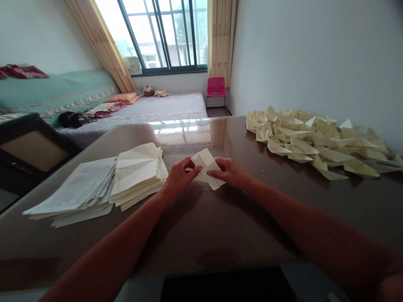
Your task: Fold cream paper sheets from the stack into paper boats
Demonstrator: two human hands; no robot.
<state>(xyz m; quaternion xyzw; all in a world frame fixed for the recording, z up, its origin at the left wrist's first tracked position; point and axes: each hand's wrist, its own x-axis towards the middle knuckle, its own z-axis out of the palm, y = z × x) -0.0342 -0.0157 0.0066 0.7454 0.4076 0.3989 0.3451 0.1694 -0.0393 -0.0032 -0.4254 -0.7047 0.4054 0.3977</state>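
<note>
A small folded piece of cream lined paper (207, 164) is held between my two hands, just above the dark glossy table (201, 235). My left hand (182, 172) pinches its left edge between thumb and fingers. On the opposite edge, my right hand (229, 171) grips it the same way, thumb lying on the near face. Creases cross the paper, and a flap points down toward me. To the left of my left hand lies a stack of cream lined sheets (135, 172), the top one creased. Many folded paper boats (302, 138) are heaped at the right.
Beside the cream stack lies a pile of white printed sheets (75, 184). Beyond the table are a bed (176, 105), a pink chair (216, 88) and a window (166, 33). A dark cabinet (31, 151) stands at the left, a white wall (315, 54) at the right.
</note>
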